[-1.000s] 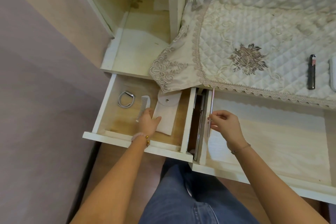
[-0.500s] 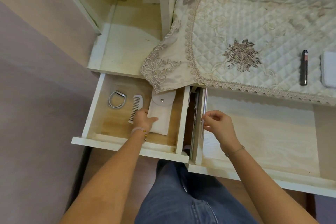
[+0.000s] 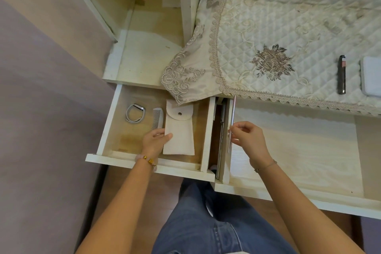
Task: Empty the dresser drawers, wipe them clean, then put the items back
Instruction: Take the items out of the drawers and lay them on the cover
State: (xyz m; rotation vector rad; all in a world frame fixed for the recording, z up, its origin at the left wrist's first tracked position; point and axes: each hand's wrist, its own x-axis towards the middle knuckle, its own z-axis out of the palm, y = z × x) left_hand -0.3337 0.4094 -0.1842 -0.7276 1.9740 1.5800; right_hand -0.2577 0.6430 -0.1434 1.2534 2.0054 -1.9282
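Two dresser drawers stand pulled out. The left drawer (image 3: 107, 121) holds a white wristband (image 3: 135, 113), a white comb (image 3: 157, 118) and a white snap pouch (image 3: 179, 130). My left hand (image 3: 155, 142) grips the pouch's lower left edge, thumb on top. The wide right drawer (image 3: 299, 198) shows a bare pale wood bottom. My right hand (image 3: 247, 140) pinches a thin pinkish-silver pen (image 3: 232, 117) that lies along that drawer's left wall.
A quilted cream cloth (image 3: 278, 33) covers the dresser top, its lace corner hanging over the left drawer. On it lie a dark lighter (image 3: 341, 75) and a white box (image 3: 371, 76). An open shelf (image 3: 144, 55) sits behind the left drawer. My jeans-clad legs (image 3: 216, 222) are below the drawers.
My left hand has shifted from beside the comb onto the pouch and now grips its edge. The right hand keeps hold of the pen in about the same place.
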